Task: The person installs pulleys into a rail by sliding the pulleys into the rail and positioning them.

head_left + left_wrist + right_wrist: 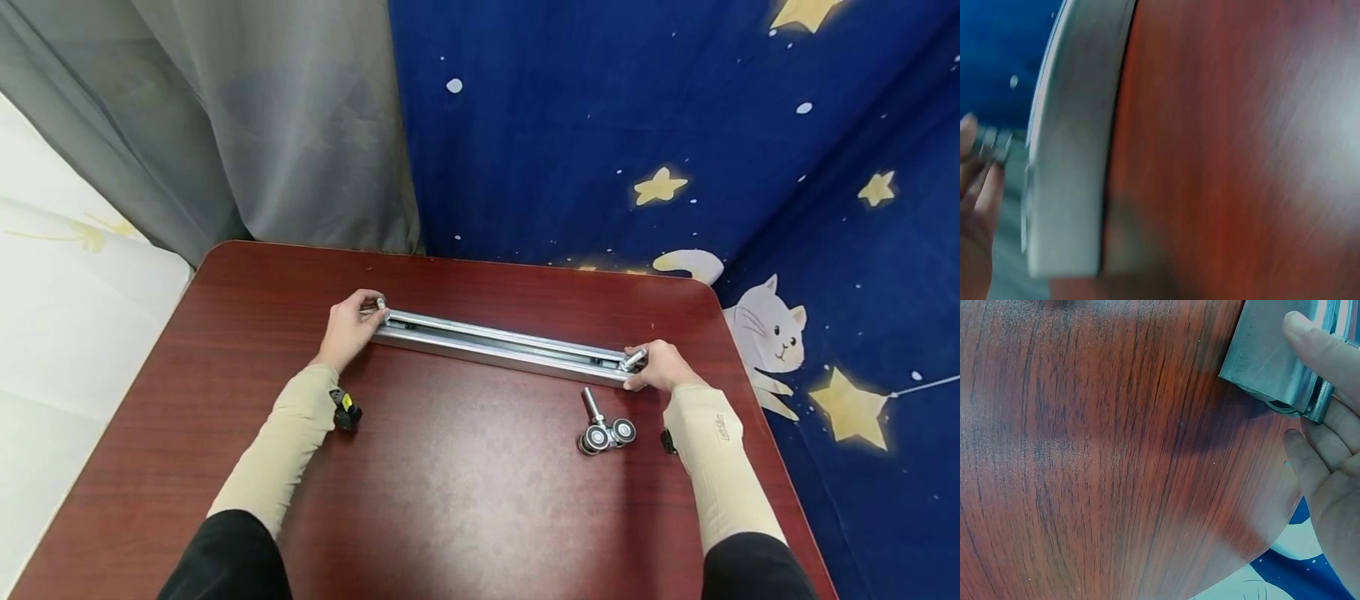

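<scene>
A long silver metal rail (495, 346) with a slot along its top lies across the table. My left hand (351, 327) is at its left end, thumb and fingers pinching an upright bolt (381, 302) that sticks out there. In the left wrist view the fingers around the bolt (999, 147) are blurred. My right hand (657, 367) grips the rail's right end beside a second, tilted bolt (633, 360); the right wrist view shows the thumb on the rail's side wall (1266, 356). A loose roller trolley (606, 433) with wheels and a threaded stud lies nearer me.
The reddish-brown wooden table (465, 475) has rounded far corners. A grey curtain (300, 125) and a blue curtain (562, 142) with stars and a cat hang just behind its far edge. White cloth (67, 275) is on the left.
</scene>
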Action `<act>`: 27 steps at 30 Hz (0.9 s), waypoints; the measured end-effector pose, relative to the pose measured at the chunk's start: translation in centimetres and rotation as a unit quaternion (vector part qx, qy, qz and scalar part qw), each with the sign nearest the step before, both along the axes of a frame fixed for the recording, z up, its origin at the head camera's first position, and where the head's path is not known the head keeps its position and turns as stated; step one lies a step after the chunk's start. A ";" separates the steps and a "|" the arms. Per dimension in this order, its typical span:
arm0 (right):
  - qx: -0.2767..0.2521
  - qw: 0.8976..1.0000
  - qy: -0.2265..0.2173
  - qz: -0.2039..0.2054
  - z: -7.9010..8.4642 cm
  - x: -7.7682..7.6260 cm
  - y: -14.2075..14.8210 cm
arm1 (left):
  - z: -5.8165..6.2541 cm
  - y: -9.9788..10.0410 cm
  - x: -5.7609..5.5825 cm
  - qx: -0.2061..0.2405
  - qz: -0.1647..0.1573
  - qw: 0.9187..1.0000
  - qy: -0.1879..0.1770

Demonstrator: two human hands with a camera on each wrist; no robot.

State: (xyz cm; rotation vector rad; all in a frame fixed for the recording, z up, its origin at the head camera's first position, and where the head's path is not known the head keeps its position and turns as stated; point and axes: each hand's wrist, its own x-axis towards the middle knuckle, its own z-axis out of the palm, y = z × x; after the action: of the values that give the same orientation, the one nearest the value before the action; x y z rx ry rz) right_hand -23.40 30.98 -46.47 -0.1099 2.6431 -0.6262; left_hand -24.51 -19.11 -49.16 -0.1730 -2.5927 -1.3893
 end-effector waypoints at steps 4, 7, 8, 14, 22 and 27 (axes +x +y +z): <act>0.001 1.000 0.001 0.000 0.0 0.1 0.0 | 1.3 -2.0 -1.0 -0.054 -0.069 0.994 -0.060; -0.001 1.000 -0.001 -0.001 -0.1 0.1 0.1 | 1.8 -3.1 -1.9 -0.161 -0.123 0.976 -0.085; -0.001 1.000 -0.001 -0.002 -0.1 0.0 0.1 | 1.8 -3.4 -2.2 -0.195 -0.141 0.967 -0.088; -0.002 1.000 -0.001 -0.001 -0.2 0.0 -0.2 | 2.0 -4.3 -2.8 -0.295 -0.183 0.932 -0.107; 0.011 1.000 0.002 0.004 0.2 0.0 -0.3 | 2.7 -3.1 -3.5 -0.327 -0.150 0.923 -0.138; 0.014 1.000 0.002 0.018 0.1 -0.1 -0.3 | 3.1 -2.6 -3.5 -0.330 -0.128 0.923 -0.152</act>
State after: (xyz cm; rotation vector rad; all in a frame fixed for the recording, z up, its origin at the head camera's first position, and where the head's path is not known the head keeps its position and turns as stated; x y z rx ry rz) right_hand -23.50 30.71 -46.38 -0.1512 2.6470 -0.5773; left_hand -28.05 -21.72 -46.10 -0.4344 -3.3117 -0.5654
